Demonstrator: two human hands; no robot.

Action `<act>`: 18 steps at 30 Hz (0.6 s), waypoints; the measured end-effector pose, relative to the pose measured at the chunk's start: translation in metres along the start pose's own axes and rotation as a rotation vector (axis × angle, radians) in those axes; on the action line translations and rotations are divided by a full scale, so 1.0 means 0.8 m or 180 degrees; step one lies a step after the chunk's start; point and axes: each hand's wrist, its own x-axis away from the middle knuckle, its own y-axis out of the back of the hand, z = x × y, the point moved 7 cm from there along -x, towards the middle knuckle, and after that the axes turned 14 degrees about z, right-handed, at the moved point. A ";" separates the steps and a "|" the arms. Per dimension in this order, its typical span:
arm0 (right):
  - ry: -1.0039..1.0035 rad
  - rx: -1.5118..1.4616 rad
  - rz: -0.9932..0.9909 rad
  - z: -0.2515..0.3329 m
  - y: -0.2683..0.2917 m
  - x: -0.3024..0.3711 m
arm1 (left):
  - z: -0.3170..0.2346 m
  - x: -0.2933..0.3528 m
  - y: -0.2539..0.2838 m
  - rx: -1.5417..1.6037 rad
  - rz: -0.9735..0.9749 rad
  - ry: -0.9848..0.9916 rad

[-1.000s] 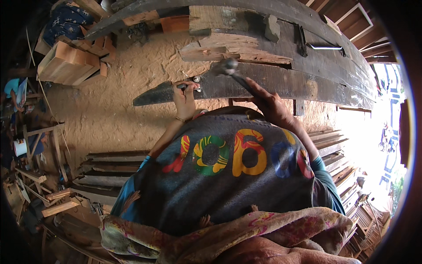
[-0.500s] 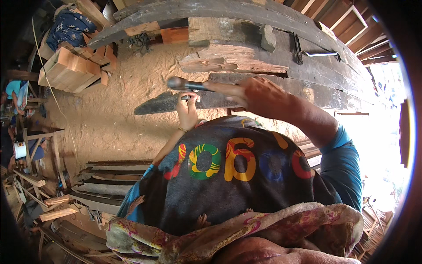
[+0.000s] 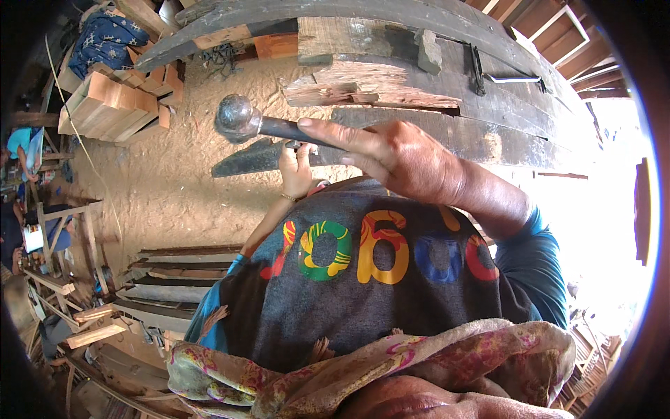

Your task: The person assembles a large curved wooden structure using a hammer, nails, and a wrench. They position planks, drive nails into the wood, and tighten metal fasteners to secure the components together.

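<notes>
My right hand (image 3: 412, 155) is closed round the dark handle of a hammer (image 3: 239, 117), its rounded metal head pointing left. The hammer is held up above the dark plank (image 3: 246, 159). Just below the handle, my left hand (image 3: 296, 176) is closed on a small dark metal tool (image 3: 292, 144). Most of that tool is hidden by the fingers and the hammer handle, so its kind does not show. The plank tapers to a tip on the left. Beyond it lies a board with a torn, splintered end (image 3: 349, 85).
Curved dark hull-like planking (image 3: 516, 70) spans the far side, with a grey block (image 3: 428, 52) and a metal bar (image 3: 513, 79) on it. Cut wood blocks (image 3: 105, 108) are piled at far left. Stacked planks (image 3: 171, 272) lie at near left; another person (image 3: 28, 150) is at the left edge.
My right hand has lifted the hammer toward me, and its head now looks larger and further left. My left hand stays in nearly the same place with the small tool.
</notes>
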 end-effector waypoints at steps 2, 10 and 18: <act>0.0298 -0.0048 -0.0285 -0.001 -0.009 -0.002 | 0.014 -0.001 0.010 0.0600 -0.0238 0.0143; -0.1552 0.0572 -0.1236 -0.252 -0.025 -0.021 | 0.023 -0.017 0.079 0.2087 -0.0696 0.0617; -0.1718 0.1403 -0.1989 -0.322 0.057 -0.084 | 0.016 -0.024 0.022 -0.2016 0.1048 0.0614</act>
